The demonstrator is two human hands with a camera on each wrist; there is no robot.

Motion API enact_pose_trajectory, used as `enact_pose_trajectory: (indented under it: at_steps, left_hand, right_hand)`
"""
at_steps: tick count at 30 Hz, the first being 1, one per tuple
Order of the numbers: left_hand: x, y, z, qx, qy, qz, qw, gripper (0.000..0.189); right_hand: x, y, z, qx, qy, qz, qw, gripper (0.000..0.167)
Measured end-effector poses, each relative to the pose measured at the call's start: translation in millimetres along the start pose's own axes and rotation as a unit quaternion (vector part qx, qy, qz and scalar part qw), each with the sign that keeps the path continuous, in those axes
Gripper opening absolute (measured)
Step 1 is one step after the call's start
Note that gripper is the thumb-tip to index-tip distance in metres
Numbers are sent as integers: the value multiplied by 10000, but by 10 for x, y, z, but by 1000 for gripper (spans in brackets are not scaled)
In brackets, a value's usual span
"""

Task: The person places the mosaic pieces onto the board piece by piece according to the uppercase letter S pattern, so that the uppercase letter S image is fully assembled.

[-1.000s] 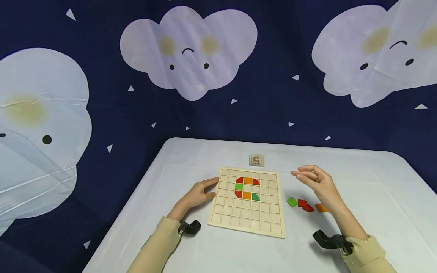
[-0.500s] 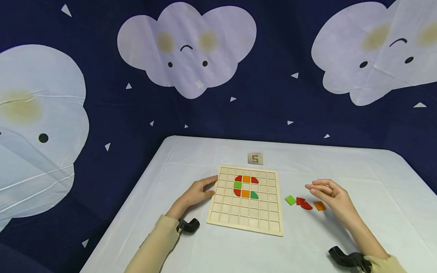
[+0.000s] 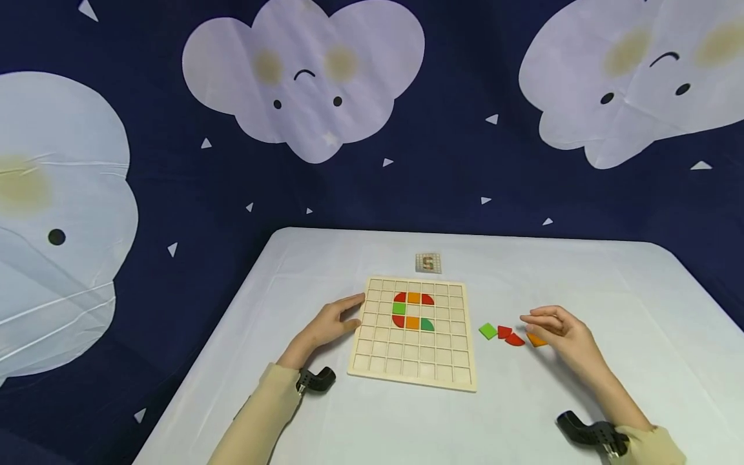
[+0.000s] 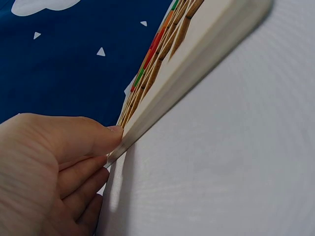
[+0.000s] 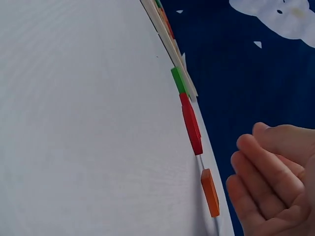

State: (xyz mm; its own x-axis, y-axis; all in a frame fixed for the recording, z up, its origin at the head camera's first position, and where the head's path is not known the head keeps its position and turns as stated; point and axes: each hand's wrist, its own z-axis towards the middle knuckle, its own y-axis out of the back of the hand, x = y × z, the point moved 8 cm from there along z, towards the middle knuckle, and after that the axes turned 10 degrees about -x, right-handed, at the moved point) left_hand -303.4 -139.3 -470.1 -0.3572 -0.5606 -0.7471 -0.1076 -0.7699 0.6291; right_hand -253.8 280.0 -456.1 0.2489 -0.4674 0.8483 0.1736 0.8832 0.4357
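Observation:
In the head view my left hand [image 3: 327, 324] touches the left edge of a wooden grid board [image 3: 407, 361] with its fingertips and thumb. The left wrist view shows the thumb [image 4: 93, 137] against the board's edge. Several red, orange and green tiles form a curved shape in the board's upper half. My right hand [image 3: 572, 337] hovers with loosely bent fingers above an orange tile [image 3: 536, 340], which it partly covers. In the right wrist view that hand [image 5: 275, 177] holds nothing and is apart from the tile. Two red tiles [image 3: 514, 340] and a light green tile [image 3: 487, 331] lie left of it.
Behind the board lies a small pattern card [image 3: 428, 263] with an S-like figure. Everything rests on a white-covered table [image 3: 407, 426]. A dark blue cloth [image 3: 349, 194] printed with clouds hangs behind the table. A black wrist mount [image 3: 589, 429] sits on each wrist.
My right hand has moved right and down from beside the board to over the orange tile. The left hand has stayed at the board's edge. The whole view has shifted slightly.

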Motion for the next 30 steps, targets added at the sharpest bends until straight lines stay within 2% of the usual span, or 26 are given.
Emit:
enact_pose_trajectory:
  at_steps: [4, 11, 15, 19, 23, 30]
  left_hand:
    - [-5, 29, 5, -41, 33, -29, 10000, 56]
    - [10, 11, -18, -31, 83, -148, 9999, 55]
    - [17, -6, -17, -7, 63, -175, 9998, 55]
    - [3, -13, -16, 27, -20, -188, 9998, 55]
    - [2, -13, -17, 42, -18, -136, 9999, 55]
    - [-5, -11, -3, 3, -28, -70, 10000, 55]
  right_hand:
    - [32, -90, 41, 129, 341, -218, 9991, 32]
    - [65, -325, 74, 527, 454, -136, 9975, 30]
    - [86, -468, 106, 647, 734, -494, 9940, 34]
    - [122, -591, 104, 794, 1233, -938, 9847, 39]
    - [160, -628, 86, 800, 1589, -1147, 9774, 41]
    - [160, -601, 100, 609, 1642, -1138, 9779, 36]
